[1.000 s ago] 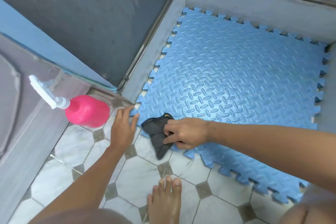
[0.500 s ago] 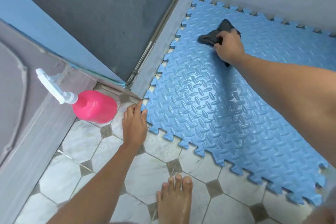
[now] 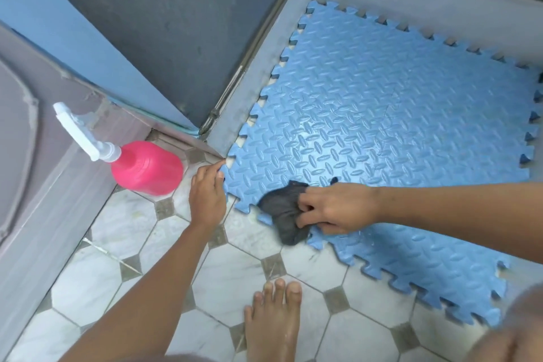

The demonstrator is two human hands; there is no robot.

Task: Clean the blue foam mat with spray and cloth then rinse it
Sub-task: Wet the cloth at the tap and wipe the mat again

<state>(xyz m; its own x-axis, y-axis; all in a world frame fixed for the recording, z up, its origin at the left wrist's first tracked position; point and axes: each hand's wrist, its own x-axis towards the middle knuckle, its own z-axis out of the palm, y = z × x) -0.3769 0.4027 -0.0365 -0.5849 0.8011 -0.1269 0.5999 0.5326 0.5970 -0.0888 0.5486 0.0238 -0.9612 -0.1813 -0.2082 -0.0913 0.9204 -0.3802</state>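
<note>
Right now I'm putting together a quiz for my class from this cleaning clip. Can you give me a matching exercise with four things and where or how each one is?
Things
1. spray bottle
2. cloth
3. left hand
4. bare foot

Place or state
a. on the tiled floor, off the mat
b. bunched in the right hand at the mat's near edge
c. pink, with a white trigger head
d. fingertips on the mat's corner

Pairs: 1-c, 2-b, 3-d, 4-a
</note>
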